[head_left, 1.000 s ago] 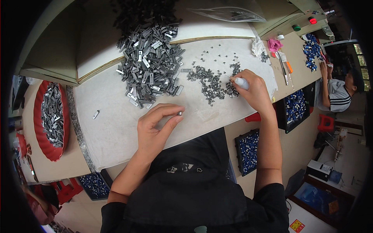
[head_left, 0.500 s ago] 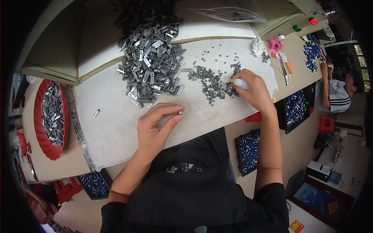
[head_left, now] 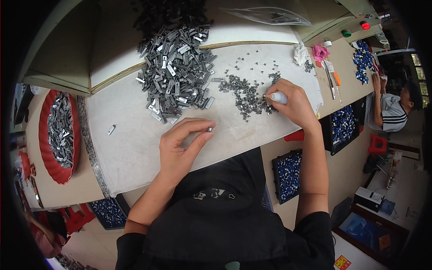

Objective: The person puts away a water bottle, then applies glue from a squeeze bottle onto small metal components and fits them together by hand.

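Observation:
My left hand (head_left: 176, 146) is near the front edge of the white-covered bench (head_left: 139, 148), pinching a small metal rectangular piece (head_left: 209, 129) between thumb and forefinger. To the right, my right hand (head_left: 295, 105) is closed around a small whitish squeeze bottle (head_left: 279, 97), tilted with its nozzle end toward the left. That end is low over a scattered heap of tiny dark metal parts (head_left: 245, 96); I cannot tell whether it touches them. Beyond my left hand rises a large pile of grey metal rectangular pieces (head_left: 175, 74). One such piece (head_left: 218, 79) lies apart, between the two heaps.
A single metal piece (head_left: 111, 129) lies at the left. Further left is a red scalloped bowl (head_left: 45, 148) full of metal pieces. A clear plastic bag (head_left: 265, 17) rests on the shelf. Tweezers (head_left: 329, 78) and pink cloth (head_left: 321, 53) are at the right, and a co-worker (head_left: 396, 105) sits beyond.
The bottle's nozzle end has dipped slightly toward the tiny parts. My left hand keeps its pinch in nearly the same place.

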The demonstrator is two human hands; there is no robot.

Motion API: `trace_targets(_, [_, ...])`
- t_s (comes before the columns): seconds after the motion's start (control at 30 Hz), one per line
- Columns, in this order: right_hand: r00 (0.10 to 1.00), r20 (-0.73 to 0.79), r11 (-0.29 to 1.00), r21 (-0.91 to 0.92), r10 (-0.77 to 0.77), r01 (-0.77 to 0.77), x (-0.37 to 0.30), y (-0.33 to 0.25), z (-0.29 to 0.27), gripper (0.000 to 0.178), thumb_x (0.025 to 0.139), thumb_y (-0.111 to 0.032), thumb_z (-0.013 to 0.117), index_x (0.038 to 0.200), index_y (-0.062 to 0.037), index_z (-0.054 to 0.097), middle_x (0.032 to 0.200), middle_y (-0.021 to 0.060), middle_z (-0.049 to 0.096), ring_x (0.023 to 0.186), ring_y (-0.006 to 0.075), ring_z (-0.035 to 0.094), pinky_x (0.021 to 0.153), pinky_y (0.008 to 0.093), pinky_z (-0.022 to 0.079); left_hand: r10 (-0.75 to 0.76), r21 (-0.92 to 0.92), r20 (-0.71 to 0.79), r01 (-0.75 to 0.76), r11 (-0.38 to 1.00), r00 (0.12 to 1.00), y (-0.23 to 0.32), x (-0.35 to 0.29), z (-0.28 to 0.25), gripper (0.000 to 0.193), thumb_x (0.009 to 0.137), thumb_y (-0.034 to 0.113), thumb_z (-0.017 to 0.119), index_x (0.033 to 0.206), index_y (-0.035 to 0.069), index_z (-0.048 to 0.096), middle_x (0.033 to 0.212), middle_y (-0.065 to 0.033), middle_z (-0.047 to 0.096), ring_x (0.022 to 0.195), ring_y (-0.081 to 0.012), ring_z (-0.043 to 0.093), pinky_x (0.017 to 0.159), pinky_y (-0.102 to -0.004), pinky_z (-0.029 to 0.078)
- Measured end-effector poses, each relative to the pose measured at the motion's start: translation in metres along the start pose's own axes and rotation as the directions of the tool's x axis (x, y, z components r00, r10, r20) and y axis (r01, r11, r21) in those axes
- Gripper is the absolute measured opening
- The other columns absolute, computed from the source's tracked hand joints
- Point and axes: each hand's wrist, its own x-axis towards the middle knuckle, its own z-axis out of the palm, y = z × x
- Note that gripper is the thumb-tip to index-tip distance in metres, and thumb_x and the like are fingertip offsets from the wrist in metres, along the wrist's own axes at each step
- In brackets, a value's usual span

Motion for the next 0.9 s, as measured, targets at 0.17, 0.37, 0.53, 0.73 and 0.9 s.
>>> trace_targets(0.17, [1.000,0.021,0.999,-0.035,0.007,-0.006,0.0006,-0.0008,0.0004,0.017,0.061,0.000,0.063,0.077,-0.0026,0.057,0.074,0.0105,0.056,0.070,0.0285,0.056,0.062,0.0332,0.044,-0.013,-0.012,-0.039,0.013,1.000,0.999,0.0018,0.0003,0.0009,0.016,0.072,-0.002,0.062,0.088,0.001,0.063,0.086,-0.0080,0.062,0.080,-0.0147,0.058,0.072,-0.0240,0.044])
trace_targets(0.37, [1.000,-0.026,1.000,0.024,0.007,-0.006,-0.0006,-0.0006,0.0027,0.016,0.062,0.000,0.061,0.077,-0.0018,0.056,0.075,0.0112,0.055,0.069,0.0289,0.055,0.062,0.0328,0.044,-0.017,-0.019,-0.040,0.016,1.000,0.999,0.0016,0.0005,0.0007,0.016,0.072,-0.001,0.062,0.088,0.001,0.063,0.086,-0.0079,0.062,0.080,-0.0149,0.059,0.072,-0.0241,0.044])
trace_targets(0.53, [1.000,-0.022,1.000,-0.005,0.006,-0.006,0.0004,-0.0033,0.0048,0.017,0.061,0.001,0.060,0.077,-0.0018,0.056,0.075,0.0109,0.055,0.069,0.0288,0.055,0.062,0.0333,0.044,-0.008,0.012,-0.033,0.009,1.000,0.999,0.0018,0.0006,-0.0002,0.017,0.072,-0.002,0.062,0.088,0.001,0.063,0.087,-0.0078,0.062,0.081,-0.0150,0.059,0.072,-0.0240,0.044])
trace_targets(0.73, [1.000,-0.022,0.999,-0.036,-0.011,0.010,0.0027,-0.0082,0.0052,0.018,0.061,0.001,0.059,0.078,-0.0018,0.056,0.074,0.0109,0.054,0.069,0.0290,0.054,0.062,0.0341,0.043,0.003,0.000,-0.034,-0.003,1.000,0.999,0.0016,0.0001,-0.0001,0.017,0.072,-0.002,0.062,0.088,0.001,0.063,0.087,-0.0080,0.062,0.080,-0.0150,0.059,0.072,-0.0239,0.044])
trace_targets(0.9, [1.000,-0.004,0.999,-0.045,-0.016,0.015,0.0041,-0.0086,0.0063,0.018,0.061,0.001,0.060,0.078,-0.0016,0.056,0.074,0.0110,0.054,0.069,0.0291,0.054,0.063,0.0347,0.043,0.013,-0.013,-0.032,-0.013,1.000,0.999,0.0010,-0.0005,0.0002,0.017,0.072,-0.002,0.062,0.089,0.001,0.063,0.086,-0.0081,0.062,0.080,-0.0147,0.059,0.071,-0.0237,0.044])
